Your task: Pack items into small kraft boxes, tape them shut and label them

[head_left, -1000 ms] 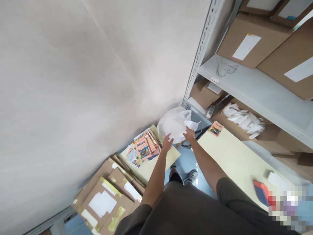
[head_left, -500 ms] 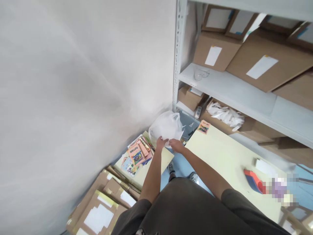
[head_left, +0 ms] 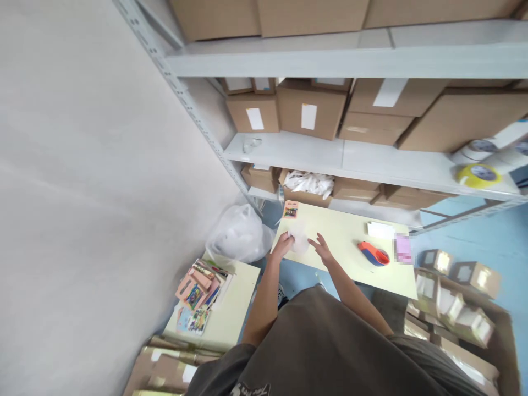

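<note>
Now the left hand [head_left: 282,246] has a translucent white plastic sheet [head_left: 301,240], and the right hand [head_left: 320,248] is open beside it!

The sheet is thin and milky, lying at the near edge of the cream tabletop [head_left: 350,234] and curled up against the left hand's fingers, which look closed on it, though how firm that hold is can't be told from here. The right hand is spread wide, fingers apart, holding nothing. Farther along the tabletop sits a red-and-blue tape dispenser [head_left: 372,253], while a small picture card [head_left: 290,209] lies at its far edge. Off its left corner bulges a white plastic bag [head_left: 239,234], and beyond the far edge rises a metal shelf [head_left: 284,148] loaded with cardboard boxes [head_left: 311,107].
</note>
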A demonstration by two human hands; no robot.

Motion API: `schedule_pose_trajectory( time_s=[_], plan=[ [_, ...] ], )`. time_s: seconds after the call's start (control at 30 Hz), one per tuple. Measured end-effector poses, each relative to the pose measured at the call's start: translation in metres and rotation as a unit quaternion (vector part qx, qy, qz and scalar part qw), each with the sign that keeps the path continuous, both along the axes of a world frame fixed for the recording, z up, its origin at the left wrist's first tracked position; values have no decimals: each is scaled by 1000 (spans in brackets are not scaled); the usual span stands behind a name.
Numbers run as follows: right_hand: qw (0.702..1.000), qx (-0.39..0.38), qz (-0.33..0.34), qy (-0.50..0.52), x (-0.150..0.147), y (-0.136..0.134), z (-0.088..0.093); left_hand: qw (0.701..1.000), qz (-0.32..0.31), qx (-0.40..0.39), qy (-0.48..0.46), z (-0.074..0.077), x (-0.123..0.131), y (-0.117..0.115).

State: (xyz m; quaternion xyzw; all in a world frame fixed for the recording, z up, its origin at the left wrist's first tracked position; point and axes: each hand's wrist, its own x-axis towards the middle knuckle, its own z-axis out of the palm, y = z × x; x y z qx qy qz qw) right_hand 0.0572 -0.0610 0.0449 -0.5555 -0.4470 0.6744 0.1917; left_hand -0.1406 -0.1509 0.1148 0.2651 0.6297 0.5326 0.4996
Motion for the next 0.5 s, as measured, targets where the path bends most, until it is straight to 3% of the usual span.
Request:
schedule_pose_trajectory(
  time_s=[0.13,0.23,0.37,0.5],
  plan=[
    [964,-198,-64,164,45,23,0,991,-48,62,-107,18,40,40],
    [941,-181,-157,238,62,41,0,979,-58,104,-165,19,51,58],
    [916,-83,-292,264,78,57,-4,967,57,125,-213,-4,50,66],
    [898,-66,-349,260,87,52,-14,953,167,41,-251,-45,30,54]
  ],
)
